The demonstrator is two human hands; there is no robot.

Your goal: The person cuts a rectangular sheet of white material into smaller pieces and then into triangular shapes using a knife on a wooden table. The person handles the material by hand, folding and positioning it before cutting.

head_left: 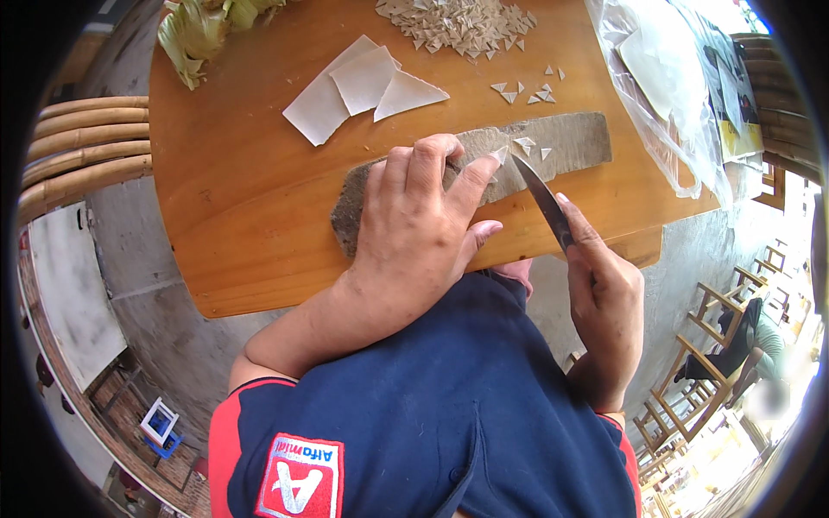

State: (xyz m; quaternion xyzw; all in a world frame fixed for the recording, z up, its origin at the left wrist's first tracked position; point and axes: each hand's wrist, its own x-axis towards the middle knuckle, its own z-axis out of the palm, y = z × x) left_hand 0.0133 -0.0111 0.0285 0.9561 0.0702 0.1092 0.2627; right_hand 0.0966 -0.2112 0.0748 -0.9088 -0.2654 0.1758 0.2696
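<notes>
Already well into the cutting, the left hand (pixel 413 229) presses fingers together on a thin pale sheet piece (pixel 499 155) lying on a grey, rough-edged cutting slab (pixel 570 140), while the right hand (pixel 604 293) closes around a dark-bladed knife (pixel 542 198); a heap of small pale triangles (pixel 462 24) sits on the round wooden table (pixel 233 181), three larger uncut pale sheets (pixel 358 86) apparently left

your desk (pixel 242 207): warm orange-brown wood, faint grain. your cutting slab (pixel 570 138): mottled grey-brown. your knife (pixel 546 203): dark grey blade with a pale edge. your sheets (pixel 358 86): off-white, plain. your pile of small triangles (pixel 458 22): cream to tan. your leafy husks (pixel 199 30): pale green-yellow. your shirt (pixel 466 406): navy with red sleeve trim and a red-and-white patch.
</notes>
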